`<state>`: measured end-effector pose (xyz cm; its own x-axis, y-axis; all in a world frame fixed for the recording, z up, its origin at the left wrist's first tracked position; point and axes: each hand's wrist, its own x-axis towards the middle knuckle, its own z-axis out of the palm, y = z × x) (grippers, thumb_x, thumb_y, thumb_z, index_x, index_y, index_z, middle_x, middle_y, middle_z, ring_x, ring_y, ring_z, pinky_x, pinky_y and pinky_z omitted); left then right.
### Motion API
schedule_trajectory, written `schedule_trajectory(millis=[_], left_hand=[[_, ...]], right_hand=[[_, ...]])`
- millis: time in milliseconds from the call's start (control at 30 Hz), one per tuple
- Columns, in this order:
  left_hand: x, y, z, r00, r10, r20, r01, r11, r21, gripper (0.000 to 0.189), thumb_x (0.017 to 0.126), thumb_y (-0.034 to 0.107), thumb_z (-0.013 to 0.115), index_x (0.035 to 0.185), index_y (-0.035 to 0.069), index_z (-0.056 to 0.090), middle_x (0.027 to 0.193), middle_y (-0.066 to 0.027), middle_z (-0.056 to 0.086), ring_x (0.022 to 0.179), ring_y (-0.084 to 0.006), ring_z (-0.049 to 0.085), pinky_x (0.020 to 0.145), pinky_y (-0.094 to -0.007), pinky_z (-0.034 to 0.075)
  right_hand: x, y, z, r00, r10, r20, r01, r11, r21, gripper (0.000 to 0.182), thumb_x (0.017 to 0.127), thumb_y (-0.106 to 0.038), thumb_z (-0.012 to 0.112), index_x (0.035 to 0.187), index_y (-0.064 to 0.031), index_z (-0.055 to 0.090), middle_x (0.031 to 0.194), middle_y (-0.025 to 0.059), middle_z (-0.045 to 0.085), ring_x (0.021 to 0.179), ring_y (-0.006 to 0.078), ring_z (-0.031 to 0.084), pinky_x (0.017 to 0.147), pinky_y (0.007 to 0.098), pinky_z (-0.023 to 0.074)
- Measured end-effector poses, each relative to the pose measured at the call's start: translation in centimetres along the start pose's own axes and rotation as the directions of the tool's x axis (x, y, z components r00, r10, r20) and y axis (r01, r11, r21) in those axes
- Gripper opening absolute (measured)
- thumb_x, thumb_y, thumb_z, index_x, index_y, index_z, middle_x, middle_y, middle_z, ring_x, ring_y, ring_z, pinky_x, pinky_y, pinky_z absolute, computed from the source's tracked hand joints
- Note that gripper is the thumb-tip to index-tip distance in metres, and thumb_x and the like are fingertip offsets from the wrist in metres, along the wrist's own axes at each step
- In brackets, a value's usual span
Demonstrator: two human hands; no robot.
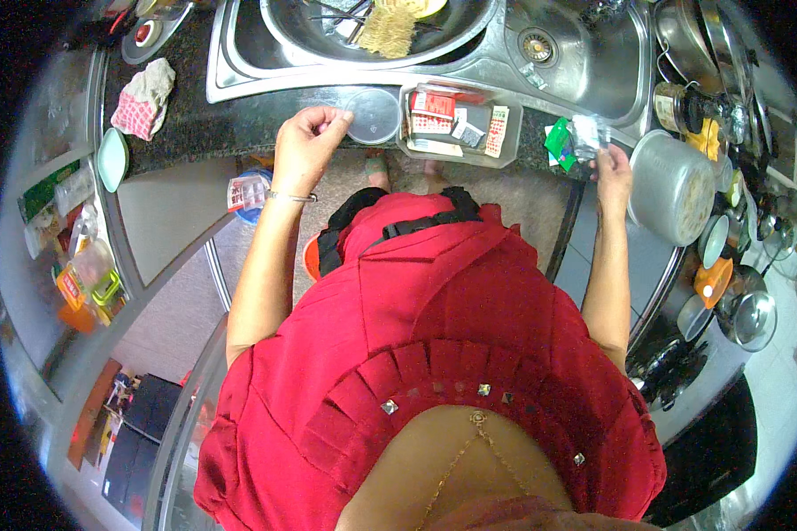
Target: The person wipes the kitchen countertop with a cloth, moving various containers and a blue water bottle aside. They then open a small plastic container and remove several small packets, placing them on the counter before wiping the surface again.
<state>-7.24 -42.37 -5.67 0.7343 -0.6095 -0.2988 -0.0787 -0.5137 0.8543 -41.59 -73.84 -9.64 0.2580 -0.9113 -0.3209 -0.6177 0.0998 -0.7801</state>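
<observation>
My left hand (310,147) is held over the counter's front edge, its fingers curled and thumb near the index finger; whether something small is pinched there I cannot tell. Just right of it lies a round clear plastic lid (373,116). My right hand (613,171) grips a crumpled clear plastic wrapper (589,136) over the right part of the counter. Touching or close beside that wrapper is a green packet (560,143). Between the hands stands a clear plastic container (515,141) with several small printed packets (433,105) in it.
A steel double sink (574,66) runs behind, with a large metal basin (285,46) holding a dried noodle block (388,30) and chopsticks. A cloth (143,99) and a pale green bowl (112,160) are at left. A big metal pot (671,189) stands right of my right hand.
</observation>
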Motion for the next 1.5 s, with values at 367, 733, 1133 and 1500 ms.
schedule_trajectory(millis=[367,733,1133,1500], left_hand=[[0.1,0.3,0.5,1.000,-0.019,0.012,0.020,1.000,-0.024,0.025,0.081,0.024,0.069,0.082,0.000,0.068,0.060,0.0042,0.049,0.057,-0.0049,0.041,0.054,-0.0221,0.037],[-1.6,-2.1,-0.7,0.995,-0.070,-0.071,0.068,0.997,-0.024,0.025,0.080,0.025,0.069,0.083,0.000,0.068,0.060,0.0026,0.050,0.058,-0.0056,0.043,0.054,-0.0230,0.038],[-1.2,-1.4,-0.8,0.999,-0.025,-0.044,0.025,1.000,-0.006,0.026,0.080,0.026,0.069,0.079,0.000,0.067,0.058,0.0020,0.047,0.056,-0.0060,0.042,0.053,-0.0234,0.038],[-0.8,-0.6,-0.1,0.999,-0.020,-0.037,0.021,0.999,0.025,0.024,0.080,0.025,0.069,0.081,0.001,0.068,0.058,0.0012,0.051,0.056,-0.0059,0.045,0.053,-0.0234,0.039]], right_hand=[[-6.9,-11.2,12.9,0.439,-0.782,0.442,0.897,0.351,-0.269,0.021,0.075,-0.016,0.067,0.093,-0.0069,0.063,0.088,0.0096,0.058,0.082,0.0282,0.058,0.071,0.0369,0.0486],[-6.5,-12.5,12.8,0.481,-0.584,0.654,0.876,0.353,-0.329,0.025,0.080,-0.022,0.064,0.102,-0.0111,0.064,0.093,0.0076,0.059,0.090,0.0272,0.060,0.073,0.0368,0.0500],[-7.0,-11.9,14.7,0.576,-0.642,0.505,0.801,0.324,-0.503,0.029,0.082,-0.021,0.061,0.110,-0.0126,0.059,0.085,0.0101,0.057,0.077,0.0292,0.060,0.065,0.0403,0.0496],[-6.3,-11.3,16.7,0.667,-0.477,0.572,0.739,0.326,-0.590,0.019,0.085,-0.023,0.057,0.102,-0.0137,0.056,0.088,0.0113,0.060,0.080,0.0316,0.062,0.067,0.0418,0.0508]])
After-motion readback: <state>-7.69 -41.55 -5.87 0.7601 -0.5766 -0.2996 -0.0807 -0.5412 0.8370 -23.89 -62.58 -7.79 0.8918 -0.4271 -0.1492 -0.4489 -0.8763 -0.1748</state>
